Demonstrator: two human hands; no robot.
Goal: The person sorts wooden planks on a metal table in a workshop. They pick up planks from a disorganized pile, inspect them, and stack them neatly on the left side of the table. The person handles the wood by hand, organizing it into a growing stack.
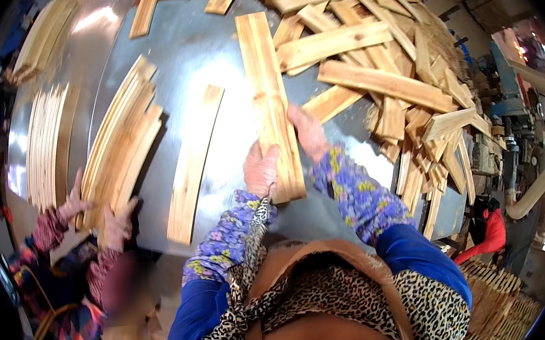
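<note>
In front of me a small stack of long wooden slats (263, 73) points away across the metal tabletop. My left hand (262, 168) grips it near its close end, with the thumb over the top face. Against its right edge lies my right hand (308, 132), its fingers partly hidden by the wood. A single slat (195, 164) lies apart on the metal, left of my left hand. To the right, a large loose heap of wooden slats (385, 85) spreads crosswise, its closest pieces beside my right hand.
On the left, a co-worker's hands (115, 226) hold a fanned bundle of slats (121, 141). Beyond it stand a neat row of slats (50, 147) and another stack (47, 37). Machinery (510, 110) and a red object (488, 232) are beyond the metal table (210, 52) at right.
</note>
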